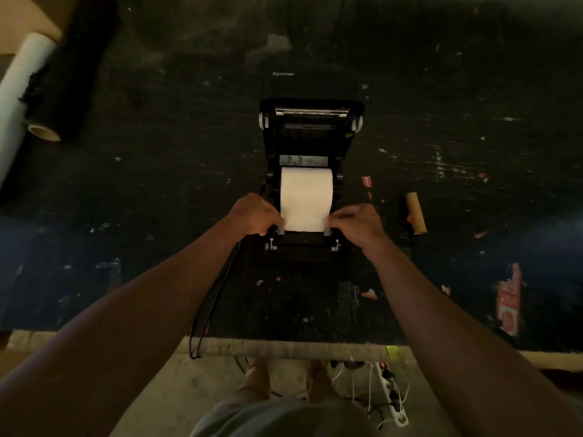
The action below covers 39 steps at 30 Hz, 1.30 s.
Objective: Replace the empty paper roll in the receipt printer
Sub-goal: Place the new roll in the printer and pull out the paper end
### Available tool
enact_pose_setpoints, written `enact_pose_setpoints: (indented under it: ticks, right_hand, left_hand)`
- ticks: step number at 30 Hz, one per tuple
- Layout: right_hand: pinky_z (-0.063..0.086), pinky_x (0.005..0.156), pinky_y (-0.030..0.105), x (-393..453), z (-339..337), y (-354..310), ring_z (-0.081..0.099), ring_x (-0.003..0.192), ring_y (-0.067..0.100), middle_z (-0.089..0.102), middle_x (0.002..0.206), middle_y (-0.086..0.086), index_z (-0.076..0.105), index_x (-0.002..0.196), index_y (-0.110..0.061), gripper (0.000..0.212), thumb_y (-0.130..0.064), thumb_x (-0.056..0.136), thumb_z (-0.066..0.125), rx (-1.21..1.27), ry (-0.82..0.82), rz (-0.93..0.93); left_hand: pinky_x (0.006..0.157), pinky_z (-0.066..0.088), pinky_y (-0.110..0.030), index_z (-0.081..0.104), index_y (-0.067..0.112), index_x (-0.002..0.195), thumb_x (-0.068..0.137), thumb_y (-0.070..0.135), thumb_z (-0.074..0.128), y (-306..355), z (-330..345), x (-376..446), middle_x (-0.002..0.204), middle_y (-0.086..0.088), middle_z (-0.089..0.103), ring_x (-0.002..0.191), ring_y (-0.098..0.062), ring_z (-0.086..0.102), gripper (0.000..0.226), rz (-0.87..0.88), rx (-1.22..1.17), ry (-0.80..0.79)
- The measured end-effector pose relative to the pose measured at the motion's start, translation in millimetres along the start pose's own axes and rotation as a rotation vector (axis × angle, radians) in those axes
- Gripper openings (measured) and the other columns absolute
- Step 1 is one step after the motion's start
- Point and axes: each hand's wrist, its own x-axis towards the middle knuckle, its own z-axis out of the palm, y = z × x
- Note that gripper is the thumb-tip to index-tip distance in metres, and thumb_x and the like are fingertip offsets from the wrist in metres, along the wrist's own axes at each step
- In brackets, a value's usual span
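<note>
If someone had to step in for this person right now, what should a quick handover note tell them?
Left hand and right hand each pinch a near corner of the paper sheet pulled from the new roll.
The roll sits in the open printer, lid up.
The empty cardboard core lies on the table to the right.
Done: old core out, new roll in.
Left: feed the paper edge out, close the lid.

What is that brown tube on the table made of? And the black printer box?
The brown tube looks like cardboard: dull tan, with a hollow end, like the core of a used-up roll. The printer looks like hard black plastic, smooth and slightly shiny, with a strip across its open lid that seems to be metal. The dim light makes it hard to be sure.
</note>
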Motion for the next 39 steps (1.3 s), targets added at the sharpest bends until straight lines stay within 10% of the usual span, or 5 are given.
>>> enact_pose_setpoints:
  ticks: [9, 13, 20, 27, 39]
  right_hand:
    - [0.050, 0.079, 0.023, 1, 3, -3, 0.073, 0.094, 0.016, 0.081, 0.098, 0.004, 0.084, 0.092, -0.019, 0.014, -0.030, 0.083, 0.084, -0.190, -0.004, -0.057]
    - [0.058, 0.073, 0.035, -19, 3, -1, 0.068, 0.074, 0.013, 0.071, 0.079, -0.006, 0.073, 0.077, -0.025, 0.011, -0.027, 0.080, 0.083, -0.347, 0.196, -0.360]
    - [0.042, 0.099, 0.045, -44, 29, 15, 0.060, 0.118, 0.025, 0.064, 0.124, 0.005, 0.071, 0.120, -0.015, 0.035, -0.029, 0.088, 0.070, -0.783, 0.067, -0.777]
    - [0.042, 0.094, 0.045, -47, 29, 16, 0.061, 0.109, 0.026, 0.065, 0.115, 0.005, 0.072, 0.109, -0.016, 0.025, -0.029, 0.092, 0.059, -0.867, 0.084, -0.822]
    - [0.042, 0.100, 0.043, -59, 19, 17, 0.062, 0.103, 0.024, 0.064, 0.104, 0.003, 0.071, 0.103, -0.018, 0.021, -0.031, 0.090, 0.061, -0.869, -0.058, -0.887]
  left_hand:
    - [0.050, 0.051, -0.012, 0.083, 0.011, 0.093, 0.084, 0.030, 0.084, 9, -2, 2, 0.073, 0.002, 0.078, 0.036, 0.002, 0.062, 0.020, 0.014, 0.052, 0.038]
    - [0.087, 0.061, -0.034, 0.082, 0.008, 0.104, 0.087, 0.027, 0.082, 13, -2, -2, 0.095, -0.008, 0.083, 0.074, -0.016, 0.078, 0.026, 0.039, 0.185, 0.006]
    - [0.088, 0.062, -0.042, 0.079, 0.003, 0.100, 0.083, 0.035, 0.082, 26, -6, -12, 0.091, -0.013, 0.081, 0.086, -0.027, 0.078, 0.036, 0.009, 0.295, 0.045]
    - [0.092, 0.055, -0.044, 0.074, 0.018, 0.110, 0.086, 0.027, 0.073, -10, 37, -59, 0.116, -0.005, 0.071, 0.107, -0.025, 0.066, 0.025, 0.660, 0.423, 0.322]
    - [0.121, 0.024, -0.042, 0.069, 0.023, 0.128, 0.087, 0.029, 0.072, -22, 49, -78, 0.128, -0.001, 0.072, 0.125, -0.023, 0.062, 0.041, 0.677, 0.535, 0.199]
